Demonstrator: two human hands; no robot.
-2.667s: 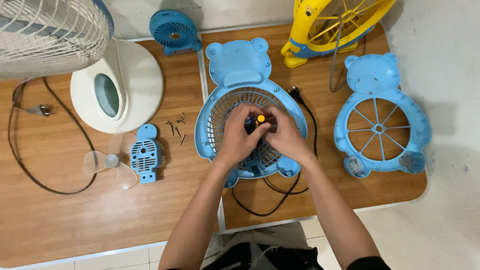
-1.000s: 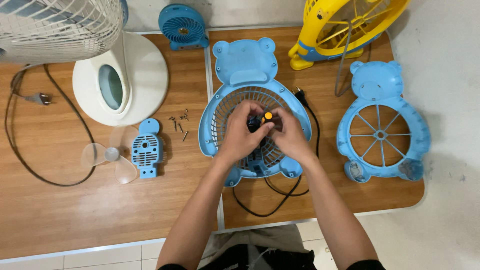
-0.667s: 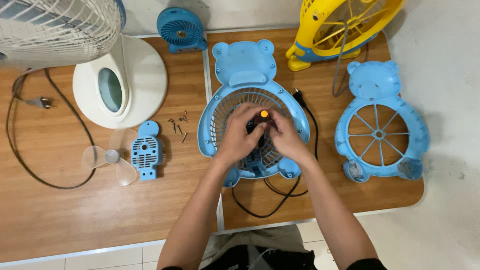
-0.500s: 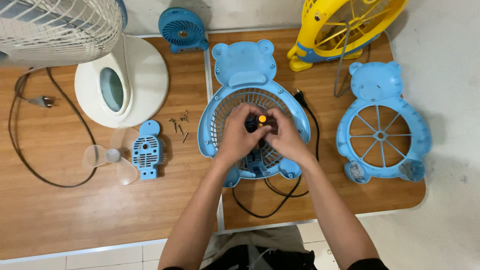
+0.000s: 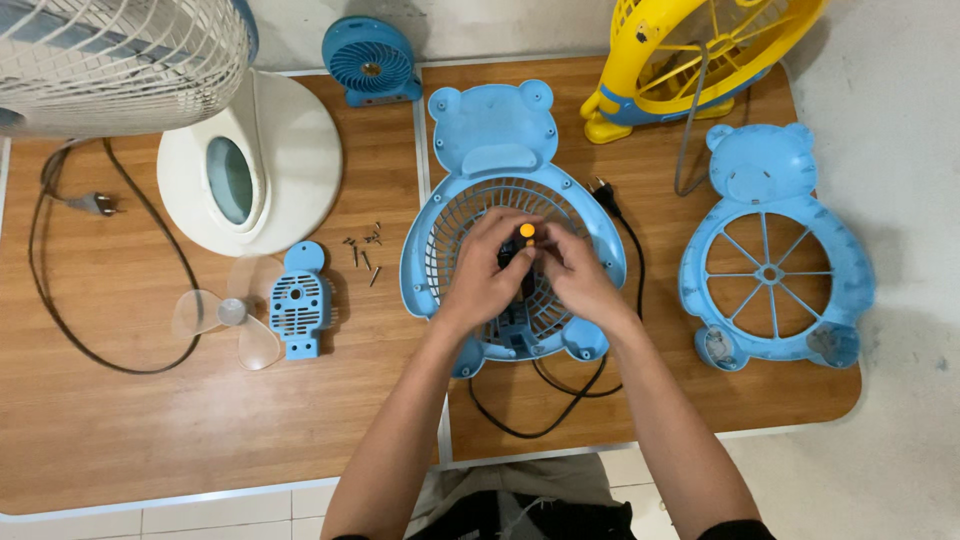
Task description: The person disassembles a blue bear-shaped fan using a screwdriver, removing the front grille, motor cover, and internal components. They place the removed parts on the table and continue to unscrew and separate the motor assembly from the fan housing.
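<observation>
A blue bear-shaped fan housing [image 5: 500, 150] is laid flat across the seam of two wooden worktops [image 5: 120, 430], its round grille facing up. Both hands are brought together over the middle of that grille: the left hand [image 5: 487, 272] and the right hand [image 5: 573, 274] are closed around a small dark tool with an orange tip [image 5: 526, 231], which is held upright between the fingers; exactly which fingers pinch it cannot be told. A black cord [image 5: 560, 385] is looped out from under the housing toward the near edge. To the right, a second blue bear-shaped frame with spokes [image 5: 770, 250] is set apart from the hands. To the left, a few loose screws [image 5: 362, 246] are scattered just beside the housing, with a small blue back cover [image 5: 300, 300] and a clear fan blade [image 5: 230, 312] further over. A white fan base [image 5: 250, 165], a small blue fan [image 5: 368, 60] and a yellow fan [image 5: 700, 50] are placed along the far side.
</observation>
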